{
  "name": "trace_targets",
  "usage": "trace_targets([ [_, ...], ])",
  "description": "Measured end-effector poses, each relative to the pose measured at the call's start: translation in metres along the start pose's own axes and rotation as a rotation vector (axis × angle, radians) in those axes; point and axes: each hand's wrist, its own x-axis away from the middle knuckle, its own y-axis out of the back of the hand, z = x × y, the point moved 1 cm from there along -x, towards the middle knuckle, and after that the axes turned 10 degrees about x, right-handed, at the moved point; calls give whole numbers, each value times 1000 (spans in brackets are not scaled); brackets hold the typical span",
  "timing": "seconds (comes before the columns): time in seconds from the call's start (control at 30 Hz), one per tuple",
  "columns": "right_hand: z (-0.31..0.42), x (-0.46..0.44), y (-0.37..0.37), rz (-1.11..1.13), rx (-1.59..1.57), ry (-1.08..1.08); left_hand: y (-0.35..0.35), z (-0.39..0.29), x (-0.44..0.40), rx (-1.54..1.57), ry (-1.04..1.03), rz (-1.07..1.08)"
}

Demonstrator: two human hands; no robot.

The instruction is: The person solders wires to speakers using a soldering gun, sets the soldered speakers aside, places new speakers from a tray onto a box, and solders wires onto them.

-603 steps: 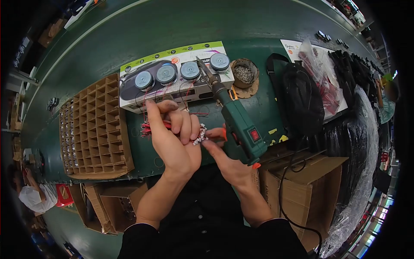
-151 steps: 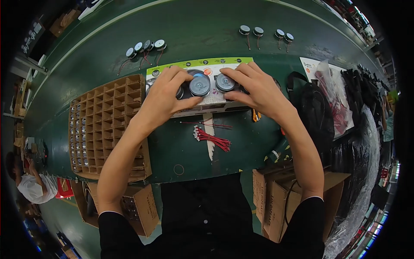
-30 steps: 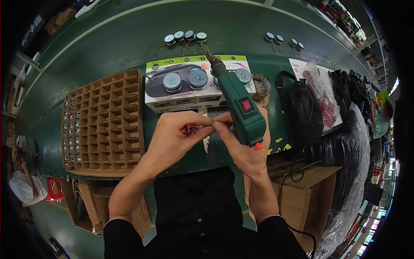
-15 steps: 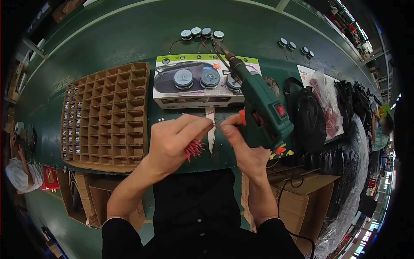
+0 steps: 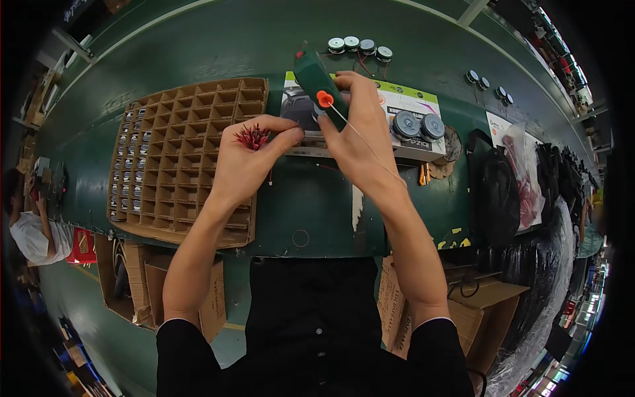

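My right hand (image 5: 364,135) is wrapped round a green soldering gun (image 5: 313,78), with an orange knob (image 5: 325,98) on its near end and a thin cord running back over my wrist. The gun's tip is hidden from me. In my left hand (image 5: 241,162) is a bundle of red and black wires (image 5: 253,137); thumb and forefinger pinch close to the box's left part. Beneath the gun lies a printed box (image 5: 306,151). Two round silver speakers (image 5: 407,124) sit on its right side, and another shows partly behind my right fingers.
A cardboard divider tray (image 5: 178,159) at the left holds speakers in its left columns. Several wired speakers (image 5: 351,44) stand behind the box, others (image 5: 484,83) further right. A black bag (image 5: 495,188) lies at the right. A torn white strip (image 5: 358,208) lies in front.
The soldering gun has swung left and turned, from the box's right side to over its left part. My left hand has risen and moved left with the wires. The camera view has shifted.
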Motion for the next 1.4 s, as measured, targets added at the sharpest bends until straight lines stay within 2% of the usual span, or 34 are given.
trace_targets([
  [0.07, -4, -1, 0, -39, -24, 43, 0, -3, -4, -180, -28, -3],
  [0.1, -5, -1, 1, -86, -50, 89, 1, -1, -7, -176, -26, -1],
  [0.17, 0, 9, 16, -208, -12, 105, 5, -1, -15, -509, -433, 106],
  [0.2, -2, 22, 23, -164, -119, -87, 6, 1, -19, -504, -425, 97],
  [0.27, -2, 50, 33, -241, -469, -310, 4, 2, -30, -554, -546, 200],
  [0.3, -2, 68, 39, -222, -492, -440, 5, 2, -34, -610, -504, 227],
  [0.37, 2, 94, 49, -258, -490, -351, 6, 2, -43, -705, -576, 345],
  [0.47, -6, 143, 44, -242, -536, -277, 10, 1, -50, -750, -565, 380],
  [0.57, -8, 169, 39, -83, -476, -292, 14, 3, -53, -803, -545, 399],
  [0.6, -5, 168, 39, -72, -562, -379, 14, 4, -53, -790, -555, 399],
  [0.7, -6, 162, 28, -84, -460, -404, 14, 5, -54, -784, -556, 404],
  [0.87, -1, 147, 27, -65, -462, -438, 16, 7, -54, -805, -514, 397],
  [0.9, -1, 146, 27, -52, -481, -452, 15, 9, -54, -784, -560, 388],
  [1.0, -8, 150, 24, -76, -358, -384, 15, 10, -54, -780, -615, 369],
  [1.1, -7, 151, 29, -20, -396, -462, 13, 10, -53, -809, -625, 354],
  [1.2, -3, 146, 26, -41, -421, -375, 12, 10, -52, -831, -636, 343],
  [1.4, -3, 154, 27, -5, -311, -410, 13, 10, -53, -834, -635, 340],
])
